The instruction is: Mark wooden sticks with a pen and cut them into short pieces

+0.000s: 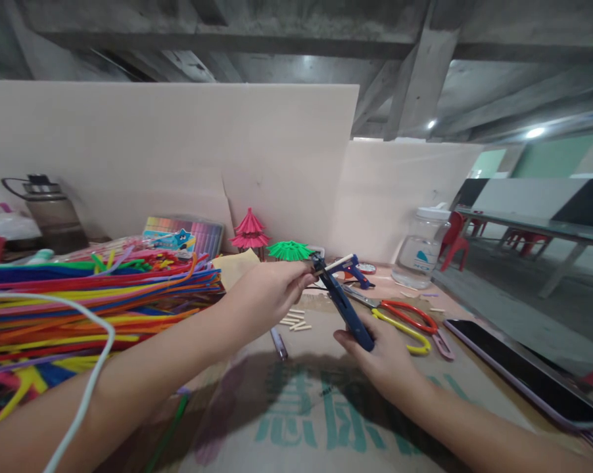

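My right hand (378, 358) is closed round the lower end of a blue-handled hand tool (344, 307), held tilted above the cardboard. My left hand (267, 292) reaches in from the left. Its fingers are pinched together at the tool's dark head (319, 265), and whatever small thing they grip there is hidden. Just behind the tool lies a blue glue gun (355, 268). Short wooden sticks (294, 322) and a pen (279, 343) lie on the cardboard under my left hand.
A big heap of coloured pipe cleaners (104, 295) fills the left side, and a white cable (92, 368) crosses my left arm. Red and yellow scissors (405, 320), a phone (523, 374) and a clear jar (421, 246) are to the right. Pink (250, 231) and green (289, 250) paper umbrellas stand behind. Printed cardboard (316, 414) covers the table.
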Available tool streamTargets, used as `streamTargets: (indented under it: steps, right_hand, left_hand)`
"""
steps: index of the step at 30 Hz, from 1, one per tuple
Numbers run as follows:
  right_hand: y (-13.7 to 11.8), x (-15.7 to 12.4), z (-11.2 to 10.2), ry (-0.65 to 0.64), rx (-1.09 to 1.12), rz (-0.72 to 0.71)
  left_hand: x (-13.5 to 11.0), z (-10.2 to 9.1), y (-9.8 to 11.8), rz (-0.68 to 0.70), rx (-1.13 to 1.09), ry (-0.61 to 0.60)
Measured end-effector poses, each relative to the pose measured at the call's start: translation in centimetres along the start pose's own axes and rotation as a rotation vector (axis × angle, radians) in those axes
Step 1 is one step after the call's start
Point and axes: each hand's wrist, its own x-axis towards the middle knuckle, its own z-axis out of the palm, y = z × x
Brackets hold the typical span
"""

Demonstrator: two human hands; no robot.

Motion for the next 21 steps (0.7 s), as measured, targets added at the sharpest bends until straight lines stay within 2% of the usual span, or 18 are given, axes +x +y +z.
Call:
streamTargets:
  steps: [4, 10, 15, 21]
  right_hand:
    - [-0.4, 0.3, -0.5, 0.022, -0.016, -0.004]
    - [-0.6, 0.8, -1.1, 0.02, -0.009, -0.018]
    - [0.1, 0.5, -0.6, 0.103, 0.106, -0.011]
    - [0.2, 0.1, 0.5, 0.003, 0.163, -0.021]
  left_hand:
    - [-0.2, -0.1, 0.2, 0.007, -0.04, 0.035]
    - [-0.4, -0.2, 0.6, -0.048, -0.146, 0.025]
    - [-0.5, -0.2, 0.5, -0.063, -0.261, -0.007]
    - [-0.1, 0.2, -0.9, -0.135, -0.208, -0.097]
